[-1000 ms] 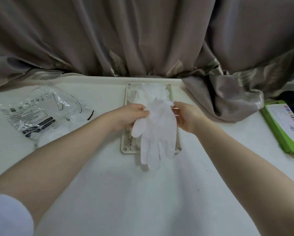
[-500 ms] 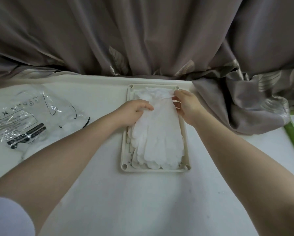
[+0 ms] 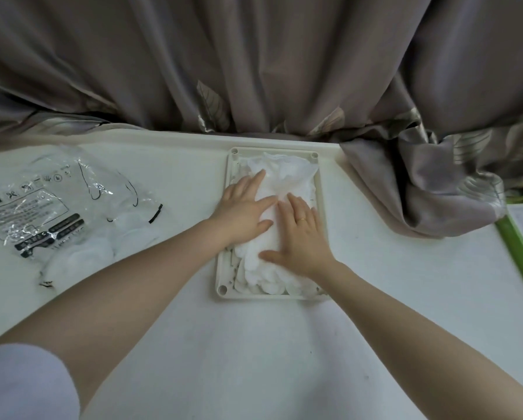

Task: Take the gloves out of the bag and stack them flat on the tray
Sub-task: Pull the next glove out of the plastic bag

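1. On the white desk (image 3: 254, 353), nearest of all, nothing of the task lies.
2. Mid-desk, the cream rectangular plastic tray (image 3: 224, 268) holds the stack of thin white gloves (image 3: 290, 177).
3. Both hands lie flat on that stack, fingers straight: the left hand (image 3: 243, 207) farther, the right hand (image 3: 299, 237) nearer, gripping nothing. The step looks like smoothing the top glove.
4. Far left, the crinkled clear plastic bag (image 3: 42, 204) apparently holds more white gloves; next, a hand must reach there.
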